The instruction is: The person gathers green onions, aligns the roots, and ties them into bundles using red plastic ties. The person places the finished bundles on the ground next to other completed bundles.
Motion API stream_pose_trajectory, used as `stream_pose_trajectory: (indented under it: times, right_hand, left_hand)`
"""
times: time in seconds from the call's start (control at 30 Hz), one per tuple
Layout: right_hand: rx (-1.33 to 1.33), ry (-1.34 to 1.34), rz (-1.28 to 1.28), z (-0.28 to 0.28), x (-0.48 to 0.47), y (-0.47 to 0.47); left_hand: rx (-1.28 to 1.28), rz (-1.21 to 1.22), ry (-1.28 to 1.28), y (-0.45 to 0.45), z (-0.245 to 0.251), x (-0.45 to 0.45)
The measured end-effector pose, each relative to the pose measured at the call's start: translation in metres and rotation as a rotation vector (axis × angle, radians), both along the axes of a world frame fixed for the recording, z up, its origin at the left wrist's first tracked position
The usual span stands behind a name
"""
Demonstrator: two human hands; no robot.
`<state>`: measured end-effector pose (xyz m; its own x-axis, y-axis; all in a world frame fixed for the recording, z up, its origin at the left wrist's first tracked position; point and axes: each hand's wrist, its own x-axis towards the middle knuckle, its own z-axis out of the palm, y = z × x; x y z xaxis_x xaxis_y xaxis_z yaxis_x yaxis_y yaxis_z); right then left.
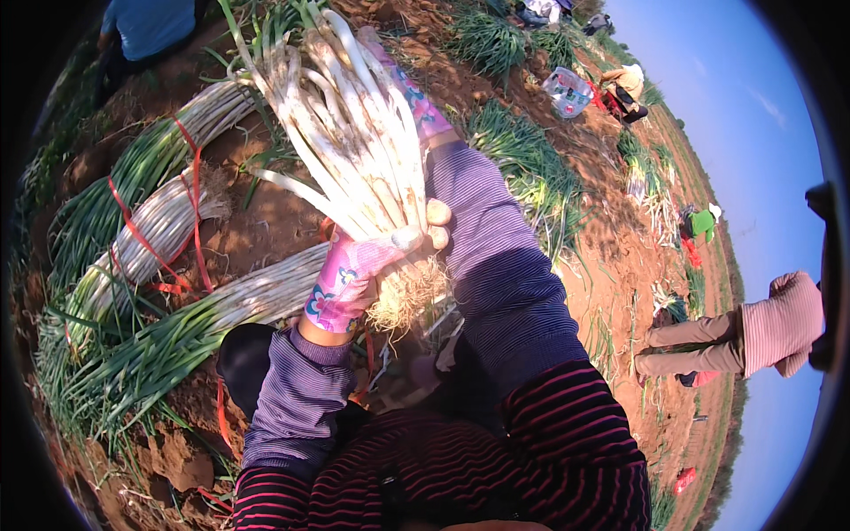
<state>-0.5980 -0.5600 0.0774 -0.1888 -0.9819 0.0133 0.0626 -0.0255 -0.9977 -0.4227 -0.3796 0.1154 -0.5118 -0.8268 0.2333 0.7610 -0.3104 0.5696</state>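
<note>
A loose bunch of green onions (358, 133) is raised in front of me, its long white stalks streaked with soil. My left hand (362, 265), in a pink floral glove, grips it just above the tangled roots (406, 292); the thumb crosses the front and fingertips show at the far side. Behind the upper stalks is my right hand (415, 93), gloved alike, with its fingers mostly hidden. One thin stalk sticks out to the left of the bunch. Beneath lie green onion bundles (153, 232) bound with red tape (197, 199), and more laid stalks (265, 289).
Heaps of green onions (531, 166) lie on the reddish soil (611, 245) to the right. A person in blue (149, 26) is at upper left. A person in a pink top (780, 325) stands at far right. Another crouches near a clear plastic bag (568, 91).
</note>
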Motion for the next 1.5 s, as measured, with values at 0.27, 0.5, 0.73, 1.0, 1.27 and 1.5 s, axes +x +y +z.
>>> stream_pose_trajectory:
  times: [0.27, 0.5, 0.73, 1.0, 1.27, 1.5]
  right_hand:
    - [0.204, 0.522, 0.333, -0.04, -0.017, 0.163]
    - [-0.131, 1.248, 0.187, -0.098, 0.012, 0.208]
    - [-0.03, 1.177, 0.397, -0.104, -0.011, 0.21]
    - [-0.008, 1.469, 0.29, -0.096, 0.01, 0.228]
    - [0.039, 1.439, -0.035, -0.13, 0.014, 0.22]
    - [-0.042, 1.702, 0.165, -0.079, -0.001, 0.216]
  left_hand:
    - [0.57, -0.051, 0.249, -0.031, -0.181, -0.03]
    - [0.508, 0.067, 0.098, -0.002, -0.209, -0.07]
    - [0.587, -0.106, -0.01, 0.0, -0.194, -0.059]
    - [0.813, -0.034, 0.642, -0.023, -0.211, -0.075]
    - [0.804, -0.034, 0.634, -0.025, -0.207, -0.078]
    - [0.852, -0.068, 0.867, -0.039, -0.187, -0.068]
